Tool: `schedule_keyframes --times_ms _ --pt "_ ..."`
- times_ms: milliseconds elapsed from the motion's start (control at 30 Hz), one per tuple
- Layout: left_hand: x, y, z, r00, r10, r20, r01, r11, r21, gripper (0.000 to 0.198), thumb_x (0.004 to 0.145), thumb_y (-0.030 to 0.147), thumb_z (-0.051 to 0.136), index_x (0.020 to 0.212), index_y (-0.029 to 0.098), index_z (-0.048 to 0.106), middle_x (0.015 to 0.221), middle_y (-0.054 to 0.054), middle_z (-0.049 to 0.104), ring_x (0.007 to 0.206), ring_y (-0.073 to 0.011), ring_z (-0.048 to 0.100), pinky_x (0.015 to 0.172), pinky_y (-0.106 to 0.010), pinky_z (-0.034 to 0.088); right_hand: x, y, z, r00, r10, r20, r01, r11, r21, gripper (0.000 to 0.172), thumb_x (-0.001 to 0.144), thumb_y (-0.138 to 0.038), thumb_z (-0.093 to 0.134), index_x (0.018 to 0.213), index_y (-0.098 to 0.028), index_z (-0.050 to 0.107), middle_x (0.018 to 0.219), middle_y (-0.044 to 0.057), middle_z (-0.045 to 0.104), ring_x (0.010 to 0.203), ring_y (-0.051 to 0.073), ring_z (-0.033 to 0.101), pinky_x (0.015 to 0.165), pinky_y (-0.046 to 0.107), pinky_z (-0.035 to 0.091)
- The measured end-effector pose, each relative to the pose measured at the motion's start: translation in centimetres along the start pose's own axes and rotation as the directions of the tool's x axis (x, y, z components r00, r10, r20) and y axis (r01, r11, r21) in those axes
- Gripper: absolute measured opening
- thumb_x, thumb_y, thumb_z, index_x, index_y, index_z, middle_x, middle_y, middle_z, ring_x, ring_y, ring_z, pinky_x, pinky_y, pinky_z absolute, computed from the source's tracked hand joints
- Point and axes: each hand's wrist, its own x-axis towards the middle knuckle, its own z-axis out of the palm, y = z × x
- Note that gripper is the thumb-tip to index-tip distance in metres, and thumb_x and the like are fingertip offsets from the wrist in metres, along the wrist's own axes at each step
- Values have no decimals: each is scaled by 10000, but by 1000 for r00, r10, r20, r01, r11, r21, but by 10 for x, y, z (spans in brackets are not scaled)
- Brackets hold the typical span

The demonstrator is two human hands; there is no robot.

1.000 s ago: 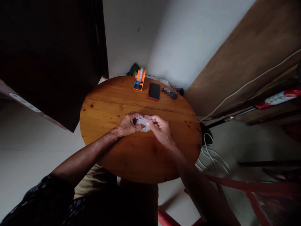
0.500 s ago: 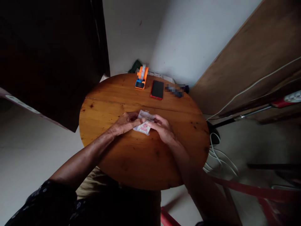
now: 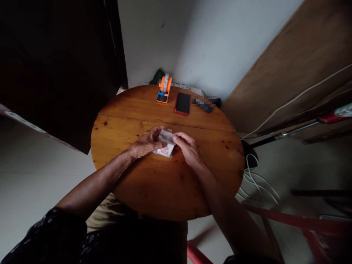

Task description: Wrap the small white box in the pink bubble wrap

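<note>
A small clear plastic packet (image 3: 165, 150) with a red printed mark is held just over the middle of the round wooden table (image 3: 162, 187). My left hand (image 3: 149, 142) grips its left side, the thumb lying across the front. At the upper right edge, my right hand (image 3: 187, 146) pinches the plastic between thumb and fingers. A short clear flap sticks up at the packet's top. What lies inside the packet is too blurred to name.
Toward the table's back stand an orange and blue tape dispenser (image 3: 164, 89), a red-edged phone (image 3: 182, 103) and a blurred-out dark object (image 3: 203, 105). A white wall rises behind. White cable (image 3: 258, 183) coils on the floor at right, near a red chair (image 3: 297, 219).
My right thumb has shifted from the packet's printed front up to its upper right edge. My left hand keeps its hold, its thumb now lower across the print.
</note>
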Motion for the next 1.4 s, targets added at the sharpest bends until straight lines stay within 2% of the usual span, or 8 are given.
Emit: schedule_keyframes --times_ms 133,300,433,567,833,1033,1233,1400 --pt "-1 1 0 1000 -21 -1 21 991 -130 708 618 134 842 1258 200 548 1229 -100 690 958 -176 693 835 -305 555 0 5 3 997 -25 -71 27 999 23 311 795 -548 652 815 -239 677 735 -8 640 701 161 575 632 277 476" --pt "-1 -2 0 1000 -17 7 18 983 -185 708 610 171 891 1240 194 569 1218 -97 690 937 -166 674 842 -298 528 -1 5 1 992 -125 -33 125 992 -22 302 802 -535 670 779 -234 687 699 -14 612 680 159 543 636 290 435" --pt "-2 -3 2 999 -37 -14 34 986 -165 747 620 181 882 1293 187 559 1215 -108 688 955 -179 668 857 -317 523 3 -3 -1 997 -78 13 78 996 -44 308 803 -536 664 780 -229 679 728 -10 635 687 157 559 642 291 424" --pt "-4 -2 3 998 -44 -53 39 995 -91 742 655 193 857 1331 170 552 1242 -125 680 987 -191 663 866 -325 520 13 -14 3 996 -57 70 66 990 -124 255 779 -469 686 776 -215 708 695 -11 639 659 147 557 629 287 423" --pt "-2 -2 2 991 29 -130 -21 998 61 643 748 240 809 1336 145 564 1220 -142 703 1002 -196 666 841 -296 525 26 -3 18 991 -124 -50 126 991 38 233 772 -453 712 772 -220 720 738 -2 686 689 160 612 662 303 484" --pt "-1 1 2 972 56 -227 27 938 347 637 790 286 765 1376 130 572 1151 -130 724 993 -219 667 876 -338 530 26 -1 13 972 -233 -10 232 972 -32 156 824 -377 690 827 -243 768 880 21 774 839 194 709 798 345 563" --pt "-3 5 0 967 77 -244 36 904 427 593 804 346 749 1335 121 611 1085 -108 726 961 -209 657 840 -314 521 13 -2 12 888 -450 93 458 856 -240 189 906 -293 604 917 -256 789 933 31 773 865 189 724 804 324 580" --pt "-1 4 -10 984 2 -177 31 982 184 600 757 291 768 1308 130 595 1001 -73 714 801 -146 642 723 -262 494 10 2 11 765 -623 166 632 675 -380 226 958 -242 556 960 -249 782 991 63 761 914 196 721 828 337 583"
